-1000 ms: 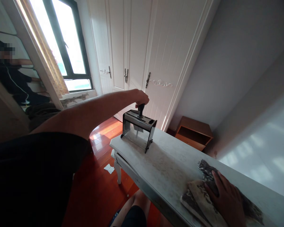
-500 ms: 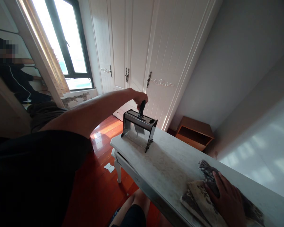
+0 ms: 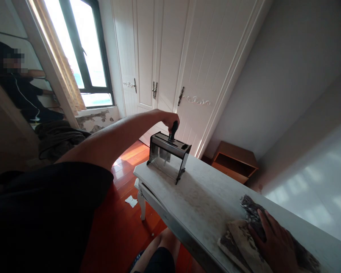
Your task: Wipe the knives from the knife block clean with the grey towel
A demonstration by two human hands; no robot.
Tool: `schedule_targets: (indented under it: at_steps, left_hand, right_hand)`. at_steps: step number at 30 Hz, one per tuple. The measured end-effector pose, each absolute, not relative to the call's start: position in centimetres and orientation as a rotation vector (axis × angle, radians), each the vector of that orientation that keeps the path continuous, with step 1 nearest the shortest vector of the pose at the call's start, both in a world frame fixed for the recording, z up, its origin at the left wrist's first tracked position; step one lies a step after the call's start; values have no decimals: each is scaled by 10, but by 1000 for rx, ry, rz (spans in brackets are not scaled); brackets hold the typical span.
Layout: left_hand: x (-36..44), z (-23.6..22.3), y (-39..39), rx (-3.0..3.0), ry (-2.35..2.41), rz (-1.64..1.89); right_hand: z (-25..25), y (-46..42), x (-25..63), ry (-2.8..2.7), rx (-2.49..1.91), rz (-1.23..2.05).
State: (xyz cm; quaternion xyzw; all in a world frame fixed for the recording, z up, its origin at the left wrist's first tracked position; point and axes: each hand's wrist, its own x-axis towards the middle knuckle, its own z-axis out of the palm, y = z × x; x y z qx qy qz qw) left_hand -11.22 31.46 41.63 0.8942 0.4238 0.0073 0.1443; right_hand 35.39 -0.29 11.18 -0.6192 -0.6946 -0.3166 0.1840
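Observation:
My left hand (image 3: 172, 120), at the end of my outstretched arm, is closed round the upright black handle (image 3: 173, 131) of a clear box with a dark frame (image 3: 169, 151). This box stands near the far left end of a white table (image 3: 199, 204); whether its feet press on the top I cannot tell. At the near right, my right hand (image 3: 277, 239) lies over a bunched brown-and-cream patterned cloth (image 3: 238, 239) on the tabletop. Its thumb and fingers straddle a grey, fluffy fold of the cloth. The palm side is hidden.
Beyond the table are a white wardrobe (image 3: 170, 57) and a low brown cabinet (image 3: 235, 161). White paper (image 3: 131, 201) lies on the red floor. A mirror at the left shows a person (image 3: 22, 91). Dark fabric (image 3: 59, 140) lies beside my left arm.
The view has shifted slightly, so most things appear a little further right. The handle leans a bit more to the right. Both hands keep their places on the handle and cloth.

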Motion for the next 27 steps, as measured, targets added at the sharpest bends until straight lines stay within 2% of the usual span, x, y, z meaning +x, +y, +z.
schedule_targets:
  at_steps: [10, 16, 27]
  left_hand:
    - [-117, 419, 299, 2472, 1196, 77]
    - [-121, 424, 291, 2711, 1232, 150]
    - [-121, 435, 281, 3003, 1294, -54]
  right_hand:
    - [106, 1, 358, -1956, -1688, -931]
    - [106, 2, 356, -1944, -1671, -988]
    - [109, 1, 350, -1909, -1681, -1010]
